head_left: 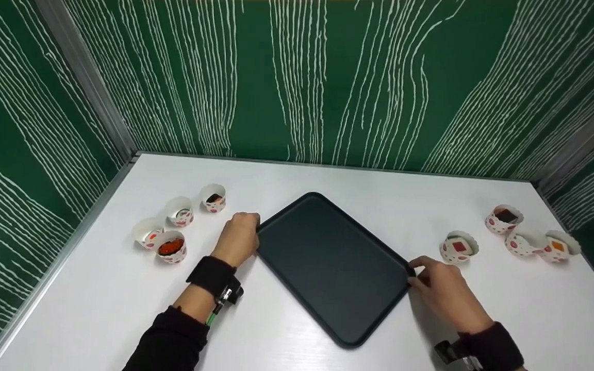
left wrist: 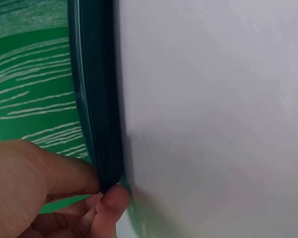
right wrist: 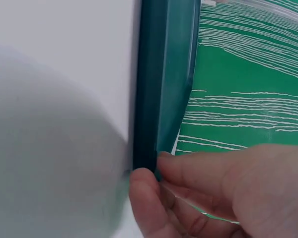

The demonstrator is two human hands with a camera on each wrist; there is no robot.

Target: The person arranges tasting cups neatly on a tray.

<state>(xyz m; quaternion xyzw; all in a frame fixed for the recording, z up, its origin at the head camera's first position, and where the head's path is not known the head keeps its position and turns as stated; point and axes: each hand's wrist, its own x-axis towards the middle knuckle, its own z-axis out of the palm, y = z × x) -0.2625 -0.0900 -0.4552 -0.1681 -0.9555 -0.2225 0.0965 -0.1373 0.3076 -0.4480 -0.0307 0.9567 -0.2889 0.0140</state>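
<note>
A dark rectangular tray point(head_left: 333, 268) is turned at an angle over the middle of the white table, between both hands. My left hand point(head_left: 238, 239) grips its left corner; in the left wrist view, the thumb and fingers point(left wrist: 72, 173) pinch the end of the rim. At the right corner, my right hand point(head_left: 444, 288) pinches the tray between thumb and fingers, and the right wrist view shows those fingers point(right wrist: 203, 171) on the rim point(right wrist: 156, 89). Nothing lies on the tray. Whether its underside touches the table is hard to tell.
Several patterned paper cups stand at the left, one holding red pieces point(head_left: 171, 247) and another a dark piece point(head_left: 215, 199). More cups are at the right, including one with a red-and-white piece point(head_left: 459, 247). Green walls with white lines point(head_left: 297, 77) border the white table point(head_left: 379, 188).
</note>
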